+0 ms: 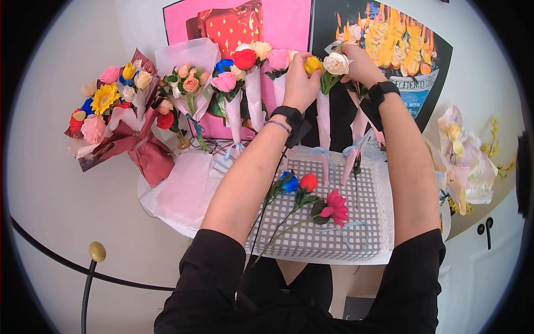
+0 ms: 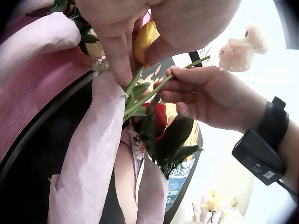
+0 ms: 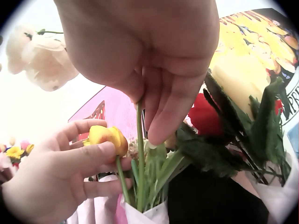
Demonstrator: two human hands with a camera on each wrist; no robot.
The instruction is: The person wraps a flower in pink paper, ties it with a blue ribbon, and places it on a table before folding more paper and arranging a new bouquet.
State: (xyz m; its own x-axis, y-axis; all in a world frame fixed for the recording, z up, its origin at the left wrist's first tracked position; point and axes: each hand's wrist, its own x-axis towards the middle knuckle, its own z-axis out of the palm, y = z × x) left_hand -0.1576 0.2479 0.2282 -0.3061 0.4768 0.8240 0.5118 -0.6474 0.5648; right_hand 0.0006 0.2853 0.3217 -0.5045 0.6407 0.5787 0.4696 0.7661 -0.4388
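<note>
My left hand [image 1: 300,83] holds a yellow tulip [image 3: 108,138] by its bloom, with the thumb on the near side of the petals. Opposite it, my right hand [image 2: 203,93] pinches a green stem [image 3: 140,154] between thumb and fingers. A white rose [image 1: 336,63] shows beside the right hand in the head view. Both the tulip's stem and the pinched stem run down into a pale pink paper cone [image 2: 96,144] with other green stems. A red rose [image 2: 156,119] with dark leaves stands in a neighbouring cone, just below my right hand in the left wrist view.
Blue, red and magenta flowers [image 1: 335,207] lie on a checked cloth [image 1: 367,195]. Wrapped bouquets [image 1: 105,100] stand to the left, with several more pink cones behind my left hand. Posters [image 1: 289,22] lean at the back. Another wrapped bouquet [image 1: 464,161] is at right.
</note>
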